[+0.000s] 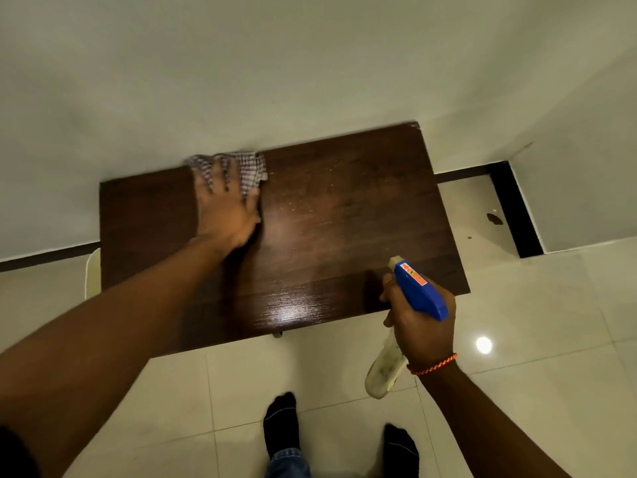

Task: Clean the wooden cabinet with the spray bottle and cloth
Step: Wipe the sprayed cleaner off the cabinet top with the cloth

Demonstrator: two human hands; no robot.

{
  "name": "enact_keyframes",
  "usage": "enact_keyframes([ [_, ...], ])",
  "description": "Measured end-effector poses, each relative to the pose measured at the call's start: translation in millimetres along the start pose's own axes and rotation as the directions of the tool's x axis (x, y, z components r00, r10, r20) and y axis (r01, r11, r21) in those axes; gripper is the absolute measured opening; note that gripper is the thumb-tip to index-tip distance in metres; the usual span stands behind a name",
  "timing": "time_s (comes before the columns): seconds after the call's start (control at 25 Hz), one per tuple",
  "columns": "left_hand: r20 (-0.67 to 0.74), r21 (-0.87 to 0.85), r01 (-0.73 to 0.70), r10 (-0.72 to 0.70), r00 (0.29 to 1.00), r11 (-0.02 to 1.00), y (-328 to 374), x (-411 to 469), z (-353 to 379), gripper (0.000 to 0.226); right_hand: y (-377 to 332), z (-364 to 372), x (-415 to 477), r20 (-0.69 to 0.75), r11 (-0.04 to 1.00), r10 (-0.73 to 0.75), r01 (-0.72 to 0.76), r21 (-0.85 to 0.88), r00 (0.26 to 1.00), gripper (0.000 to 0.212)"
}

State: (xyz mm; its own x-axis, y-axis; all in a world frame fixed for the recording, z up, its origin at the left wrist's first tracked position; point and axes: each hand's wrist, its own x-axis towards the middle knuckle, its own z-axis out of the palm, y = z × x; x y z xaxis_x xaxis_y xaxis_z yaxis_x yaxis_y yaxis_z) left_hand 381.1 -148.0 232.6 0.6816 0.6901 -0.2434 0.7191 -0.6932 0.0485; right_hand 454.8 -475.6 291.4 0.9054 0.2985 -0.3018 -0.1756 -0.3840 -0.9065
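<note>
Pale wall (310,63) behind wooden cabinet (344,219): left hand (224,208), spread flat, presses the soft checked cloth (253,167) at its rear edge; right hand (424,332) grips the likely light, rigid spray bottle (420,294) by its neck.

Pale tiled floor (517,391), white wall (241,63)

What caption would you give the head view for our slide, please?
The left hand presses a checked cloth on the wooden cabinet while the right hand grips a spray bottle.
</note>
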Motion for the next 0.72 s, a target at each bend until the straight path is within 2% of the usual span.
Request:
enact_keyframes([
  [0.12,0.027,-0.018,-0.058,0.059,0.998,0.998,85,14,1,0.071,0,-20,8,-0.031,1.0,-0.005,0.005,0.007,1.0,0.02],
  [0.28,0.04,0.0,-0.265,0.264,0.964,0.964,177,28,1,0.07,0,-51,17,-0.07,0.999,-0.03,0.029,-0.023,0.997,0.018],
  [0.44,0.056,0.008,-0.382,0.381,0.923,0.924,248,43,-1,0.07,5,-83,24,-0.103,0.999,-0.035,0.032,-0.028,0.994,0.022],
  [0.56,0.075,0.041,-0.44,0.436,0.897,0.897,286,49,0,0.069,11,-105,27,-0.128,0.999,-0.035,0.031,-0.034,0.991,0.024],
  [0.72,0.08,0.05,-0.449,0.445,0.892,0.892,293,46,1,0.064,24,-121,25,-0.155,0.998,-0.033,0.026,-0.049,0.987,0.019],
])
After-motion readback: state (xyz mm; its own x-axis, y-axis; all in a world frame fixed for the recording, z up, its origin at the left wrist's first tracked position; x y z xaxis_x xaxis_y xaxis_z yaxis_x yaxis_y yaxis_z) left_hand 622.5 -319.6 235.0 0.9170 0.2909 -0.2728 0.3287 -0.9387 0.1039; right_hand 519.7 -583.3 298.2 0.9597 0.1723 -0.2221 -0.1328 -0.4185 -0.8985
